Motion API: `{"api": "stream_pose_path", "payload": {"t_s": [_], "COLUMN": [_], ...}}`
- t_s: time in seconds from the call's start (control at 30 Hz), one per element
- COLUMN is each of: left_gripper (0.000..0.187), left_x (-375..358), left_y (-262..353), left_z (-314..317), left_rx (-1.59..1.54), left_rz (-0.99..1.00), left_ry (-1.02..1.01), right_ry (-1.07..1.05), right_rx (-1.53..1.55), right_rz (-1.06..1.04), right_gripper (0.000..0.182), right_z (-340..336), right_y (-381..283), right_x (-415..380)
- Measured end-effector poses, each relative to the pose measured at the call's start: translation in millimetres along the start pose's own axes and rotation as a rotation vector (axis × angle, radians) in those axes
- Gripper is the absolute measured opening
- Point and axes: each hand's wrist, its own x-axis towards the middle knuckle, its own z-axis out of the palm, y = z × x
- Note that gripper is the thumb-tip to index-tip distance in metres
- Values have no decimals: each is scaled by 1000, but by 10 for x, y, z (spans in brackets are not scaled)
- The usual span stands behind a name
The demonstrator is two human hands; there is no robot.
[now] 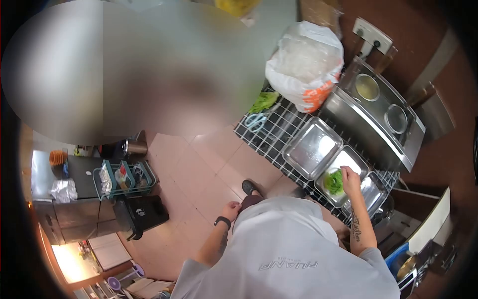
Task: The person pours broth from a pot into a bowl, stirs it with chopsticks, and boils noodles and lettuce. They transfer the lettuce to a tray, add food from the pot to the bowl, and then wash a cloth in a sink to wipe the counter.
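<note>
Reaching over a rectangular silver metal tray (350,157), the right hand (350,179), the nearer one, has bent fingers; whether they pinch anything I cannot tell. Bright green leafy vegetables (333,183) lie just left of it, inside the tray. Well apart leftward, the left hand (230,211) hangs loosely curled, its grip unclear.

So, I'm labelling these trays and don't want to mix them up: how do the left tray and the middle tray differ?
The middle tray holds leafy greens, while the left tray shows bare metal inside. The right hand is over the middle tray; neither hand is at the left tray. Both are shiny metal with rounded corners.
</note>
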Motion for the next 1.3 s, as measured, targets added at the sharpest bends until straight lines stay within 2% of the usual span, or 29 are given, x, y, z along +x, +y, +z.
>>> {"api": "stream_pose_path", "payload": {"t_s": [0.03,0.13,0.17,0.23,0.27,0.33,0.37,0.4,0.43,0.47,0.57,0.67,0.8,0.83,0.87,1.03,1.1,1.17,1.23,1.3], "left_gripper": [34,33,33,35,35,35,35,34,33,33,33,34,29,29,30,34,37,39,39,36], "left_x": [-25,-78,-53,101,76,63,128,159,74,77,345,603,902,980,1086,1573,1697,1806,2164,2286], "left_y": [-126,-513,-707,-1286,-1362,-1551,-1631,-1625,-1549,-1516,-1921,-2290,-2298,-2239,-2161,-1604,-1392,-1271,-1492,-1163], "left_z": [-40,-233,-284,-377,-489,-733,-864,-1033,-1221,-1424,-1856,-2212,-2458,-2481,-2498,-2804,-3005,-3229,-3364,-3829], "left_rx": [-17,49,91,6,-15,-38,-47,-51,-54,-246,-507,-686,-722,-734,-718,-670,-421,-527,-405,-423], "left_rz": [-31,-38,-60,-94,-98,-114,-126,-144,-171,-269,-394,-423,-493,-493,-498,-431,-346,-378,-348,-423], "left_ry": [20,42,59,63,72,102,126,146,156,113,171,226,281,286,267,276,299,303,333,305], "right_ry": [-116,-278,-326,-490,-590,-652,-685,-736,-783,-866,-883,-977,-977,-971,-965,-993,-1019,-1010,-1127,-1216], "right_rx": [4,-13,-15,59,-22,-68,15,-77,-23,-101,-50,-132,-202,-230,-255,-224,-156,-143,-93,-179], "right_rz": [61,-122,-255,-258,-283,-338,-395,-427,-424,-429,-465,-480,-507,-441,-378,-388,-434,-515,-544,-592], "right_gripper": [24,29,31,30,30,27,25,24,23,26,28,29,30,29,29,28,29,29,30,33], "right_z": [69,800,1006,1529,1789,2185,2553,2636,2884,3077,3453,3687,3836,3891,3973,4619,4895,5178,5412,5764], "right_y": [-321,-937,-1267,-1852,-2100,-2663,-2721,-3037,-3148,-3285,-3609,-3892,-4308,-4374,-4451,-4788,-5146,-5642,-6379,-6952], "right_x": [150,526,604,664,675,556,500,447,375,350,249,389,908,1053,1210,1902,2194,2484,2807,3150]}}
